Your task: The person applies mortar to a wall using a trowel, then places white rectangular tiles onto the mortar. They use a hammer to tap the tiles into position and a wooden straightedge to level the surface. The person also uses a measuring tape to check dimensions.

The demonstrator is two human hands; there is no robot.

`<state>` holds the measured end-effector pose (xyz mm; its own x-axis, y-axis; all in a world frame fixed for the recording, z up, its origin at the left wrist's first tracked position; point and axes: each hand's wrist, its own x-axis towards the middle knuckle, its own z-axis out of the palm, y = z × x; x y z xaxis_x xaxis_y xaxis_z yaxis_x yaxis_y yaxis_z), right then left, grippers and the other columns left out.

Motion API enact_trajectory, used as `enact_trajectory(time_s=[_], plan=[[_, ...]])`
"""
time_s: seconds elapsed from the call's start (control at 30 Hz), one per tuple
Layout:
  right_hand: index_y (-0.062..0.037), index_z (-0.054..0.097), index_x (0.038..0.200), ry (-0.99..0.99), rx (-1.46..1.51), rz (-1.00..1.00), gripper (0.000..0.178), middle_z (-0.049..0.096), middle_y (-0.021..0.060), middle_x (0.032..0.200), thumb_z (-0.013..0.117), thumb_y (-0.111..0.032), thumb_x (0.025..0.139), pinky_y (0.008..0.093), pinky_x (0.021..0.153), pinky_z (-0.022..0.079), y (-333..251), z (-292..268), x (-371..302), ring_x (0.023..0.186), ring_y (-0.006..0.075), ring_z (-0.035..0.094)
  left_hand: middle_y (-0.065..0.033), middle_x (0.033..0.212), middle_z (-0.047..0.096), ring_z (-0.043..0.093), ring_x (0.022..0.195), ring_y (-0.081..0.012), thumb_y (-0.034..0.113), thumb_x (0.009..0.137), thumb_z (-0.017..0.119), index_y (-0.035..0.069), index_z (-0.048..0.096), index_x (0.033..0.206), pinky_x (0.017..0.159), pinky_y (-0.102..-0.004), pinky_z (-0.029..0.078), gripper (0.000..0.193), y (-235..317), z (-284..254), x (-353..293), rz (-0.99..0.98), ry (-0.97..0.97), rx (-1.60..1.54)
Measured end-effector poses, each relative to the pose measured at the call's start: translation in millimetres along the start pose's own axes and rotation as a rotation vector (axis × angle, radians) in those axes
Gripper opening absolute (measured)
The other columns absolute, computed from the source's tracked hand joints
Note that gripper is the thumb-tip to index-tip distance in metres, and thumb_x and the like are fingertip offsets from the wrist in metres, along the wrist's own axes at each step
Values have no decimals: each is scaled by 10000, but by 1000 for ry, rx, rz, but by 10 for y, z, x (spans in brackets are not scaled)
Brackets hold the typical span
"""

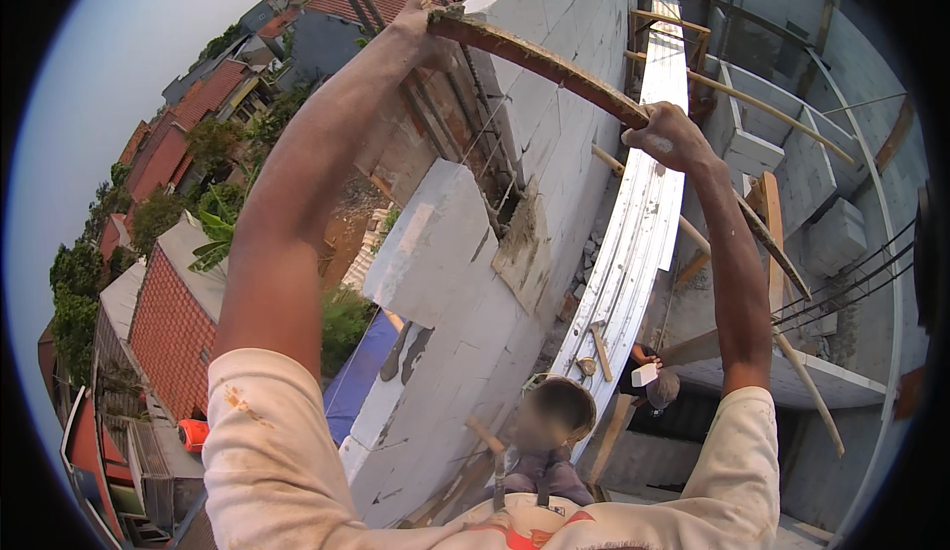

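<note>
My left hand (424, 36) is raised at the top, fingers closed around the far end of a long brown wooden batten (549, 70) with dried mortar stuck on it. My right hand (673, 137) grips the same batten further right, thumb along it; a wooden length reappears beyond that forearm, and I cannot tell if it is the same piece. The batten slants down from left to right above the white block wall (554, 135). Bare steel bars (475, 85) rise in a gap of the wall near my left hand, beside a mortar-smeared board (524, 248).
A white metal plank walkway (618, 283) runs along the wall, bearing a bucket (584, 407) and a wood scrap (601, 350). Lower down, a person (658, 387) is beside the walkway. Poles (772, 115) cross the unfinished rooms at right. Tiled roofs (188, 322) lie far below at left.
</note>
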<state>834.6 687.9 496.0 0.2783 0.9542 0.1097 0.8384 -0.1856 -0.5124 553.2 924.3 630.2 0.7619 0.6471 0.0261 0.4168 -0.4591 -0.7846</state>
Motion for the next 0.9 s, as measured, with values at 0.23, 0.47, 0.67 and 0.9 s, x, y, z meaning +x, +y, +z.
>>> enact_trajectory(time_s=[0.23,0.47,0.67,0.9], plan=[[41,697,876,-46,66,-62,266,663,128,707,739,-209,793,375,639,527,-36,-73,-29,613,201,636,-65,1210,720,640,1182,-251,225,775,818,207,665,1327,1009,-423,504,573,-234,-215,70,24,-179,-363],[46,727,933,-204,-39,11,308,702,158,759,763,-219,780,397,687,546,-105,344,87,714,265,697,-116,1307,687,714,1092,-275,8,828,733,242,593,1412,893,-386,596,645,-219,-270,134,-55,-277,-591],[30,744,977,-174,-74,56,311,727,204,850,724,-226,799,437,767,565,50,672,365,822,324,725,-135,1308,688,714,1112,-263,-46,821,755,346,543,1454,885,-410,631,773,-98,-383,67,-119,-386,-681],[-30,745,990,-93,-214,-103,291,738,196,886,732,-269,825,440,809,594,205,1299,496,871,331,740,-156,1228,703,718,1074,-263,-8,779,789,213,576,1428,907,-423,601,718,121,-452,-93,-11,-141,-523]])
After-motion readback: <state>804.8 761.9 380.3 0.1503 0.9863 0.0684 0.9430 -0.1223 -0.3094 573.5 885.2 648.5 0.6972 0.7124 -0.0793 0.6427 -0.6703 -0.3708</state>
